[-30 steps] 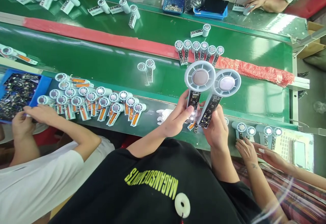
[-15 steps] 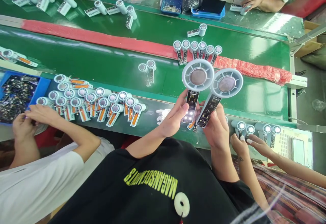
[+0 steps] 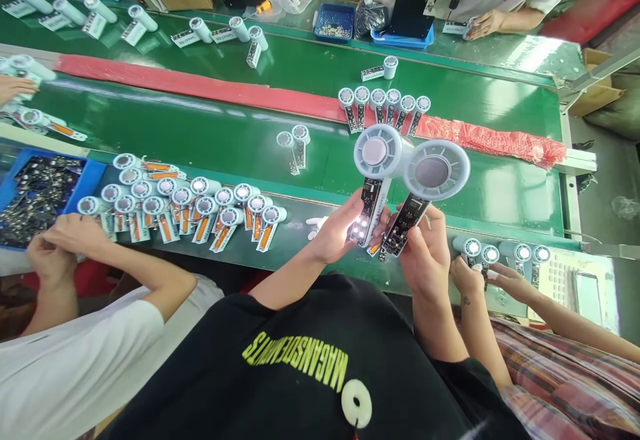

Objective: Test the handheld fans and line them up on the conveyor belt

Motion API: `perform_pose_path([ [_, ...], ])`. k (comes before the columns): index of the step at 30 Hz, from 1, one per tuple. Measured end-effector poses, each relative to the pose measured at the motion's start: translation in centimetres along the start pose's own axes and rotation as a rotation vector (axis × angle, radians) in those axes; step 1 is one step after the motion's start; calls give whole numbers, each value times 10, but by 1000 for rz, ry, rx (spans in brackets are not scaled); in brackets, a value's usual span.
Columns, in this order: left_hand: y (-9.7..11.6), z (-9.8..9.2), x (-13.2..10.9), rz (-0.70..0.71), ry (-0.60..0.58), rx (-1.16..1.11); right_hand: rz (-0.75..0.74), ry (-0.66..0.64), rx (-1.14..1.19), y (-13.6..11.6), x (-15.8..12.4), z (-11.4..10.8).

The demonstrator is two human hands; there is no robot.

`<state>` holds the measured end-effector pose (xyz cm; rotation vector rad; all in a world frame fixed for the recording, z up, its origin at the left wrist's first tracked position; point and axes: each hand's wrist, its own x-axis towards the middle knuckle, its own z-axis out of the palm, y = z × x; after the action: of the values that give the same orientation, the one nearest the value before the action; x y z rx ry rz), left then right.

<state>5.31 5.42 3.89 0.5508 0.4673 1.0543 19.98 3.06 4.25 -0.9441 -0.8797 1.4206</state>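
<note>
My left hand [image 3: 336, 233] is closed around the handle of a pale blue handheld fan [image 3: 376, 152]. Its round head points up, and small white lights glow on the bare circuit board in the handle. My right hand [image 3: 425, 257] grips a second handheld fan [image 3: 433, 170], whose circuit board also lies exposed, with no bright lights on it. Both are held up over the bench edge, their heads touching or overlapping in view. Below them, partly hidden, an orange and black piece shows between my hands. A small white item [image 3: 316, 227] lies beside my left wrist.
Open-handled fans [image 3: 205, 207] crowd the bench to the left, beside a blue bin [image 3: 83, 183] of circuit boards. More fans stand along a red strip [image 3: 200, 87] on the green belt [image 3: 225, 127]. Co-workers' hands are at the left, right and far side. A scale [image 3: 585, 287] sits at right.
The fan in my left hand has turned, so the side of its handle now shows. Both fans sit slightly lower and further left. A co-worker's hand has appeared on fans at the left edge.
</note>
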Motion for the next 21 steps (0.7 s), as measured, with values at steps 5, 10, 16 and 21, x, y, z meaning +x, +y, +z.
perform_pose_path([
  [5,0,-2,1,5,104,100,83,4,78,0,10,-3],
  [10,8,-2,12,-79,206,108,170,20,143,3,29,-13],
  [16,12,-2,27,-135,296,152,200,14,102,4,45,-16],
  [21,12,-4,34,-121,287,135,194,-23,138,4,53,-15],
])
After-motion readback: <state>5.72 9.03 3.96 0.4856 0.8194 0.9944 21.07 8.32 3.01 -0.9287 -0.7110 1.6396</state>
